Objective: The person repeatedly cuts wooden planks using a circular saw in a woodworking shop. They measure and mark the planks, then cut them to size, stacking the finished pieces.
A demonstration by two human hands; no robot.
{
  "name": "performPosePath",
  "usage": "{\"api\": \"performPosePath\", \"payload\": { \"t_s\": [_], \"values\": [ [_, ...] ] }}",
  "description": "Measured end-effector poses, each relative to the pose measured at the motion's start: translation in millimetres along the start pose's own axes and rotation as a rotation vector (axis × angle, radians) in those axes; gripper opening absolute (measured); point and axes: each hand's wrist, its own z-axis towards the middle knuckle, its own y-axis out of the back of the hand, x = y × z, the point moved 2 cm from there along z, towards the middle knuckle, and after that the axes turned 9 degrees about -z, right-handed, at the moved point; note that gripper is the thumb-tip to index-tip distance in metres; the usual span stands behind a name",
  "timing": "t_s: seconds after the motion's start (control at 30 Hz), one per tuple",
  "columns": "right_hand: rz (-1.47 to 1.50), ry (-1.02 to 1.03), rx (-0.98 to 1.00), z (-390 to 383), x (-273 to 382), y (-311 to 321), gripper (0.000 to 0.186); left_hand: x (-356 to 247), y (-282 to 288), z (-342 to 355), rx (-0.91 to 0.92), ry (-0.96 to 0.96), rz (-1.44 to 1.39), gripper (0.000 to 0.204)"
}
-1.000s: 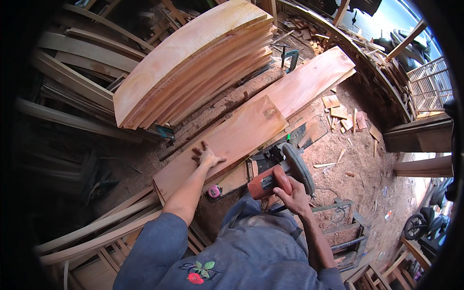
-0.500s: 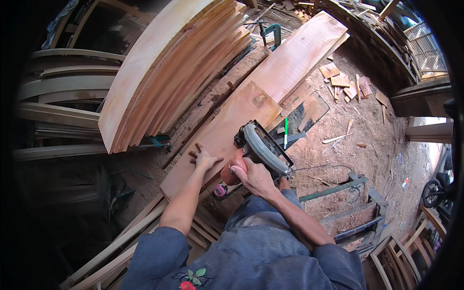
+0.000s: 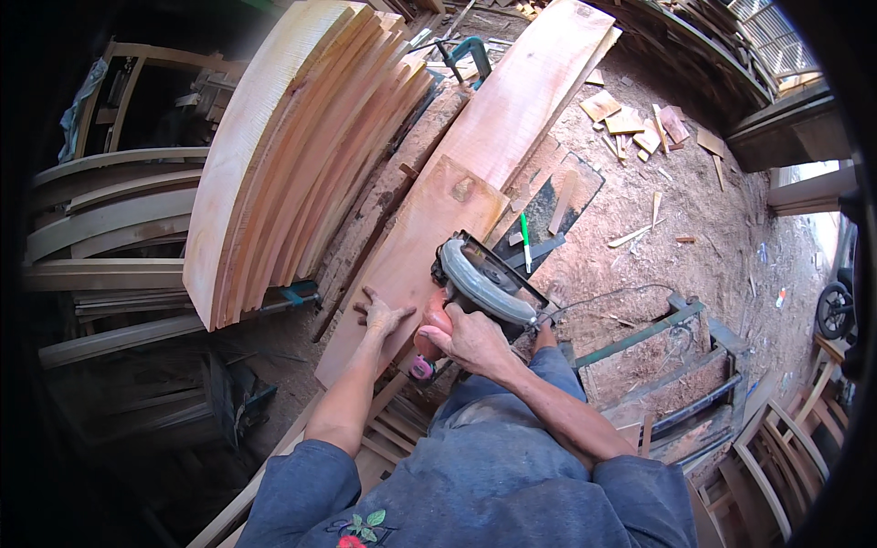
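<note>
My right hand (image 3: 482,345) is wrapped round the orange-red handle of a circular saw (image 3: 484,288) with a grey curved blade guard. The saw rests at the right edge of a light wooden board (image 3: 425,219), and its blade is hidden. On the same board, left of the saw, my left hand (image 3: 388,318) lies with its fingers spread. A dark knot shows near the board's far end, which overlaps a longer plank (image 3: 525,87). A small round pink thing (image 3: 421,367) sits just below the saw handle.
Left of the board stands a stack of curved planks (image 3: 274,146), with a green clamp (image 3: 470,62) beyond it. A green pen (image 3: 526,239) lies right of the board. Offcuts (image 3: 626,121) litter the sawdust floor. A cord (image 3: 612,294) runs near a metal frame (image 3: 639,333).
The whole view has shifted and turned slightly, moving the board and saw a little leftward in the picture. Both hands keep the same places on the board and the saw.
</note>
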Motion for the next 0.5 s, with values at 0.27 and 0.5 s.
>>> {"api": "performPosePath", "payload": {
  "t_s": [0.27,0.5],
  "values": [
    [-0.007,0.025,-0.023,1,-4,2,0.072,12,-9,13,-0.043,-0.008,0.055,0.145],
    [-0.019,0.027,-0.03,3,-6,-1,0.071,11,-8,12,-0.033,0.004,0.04,0.14]
  ]
}}
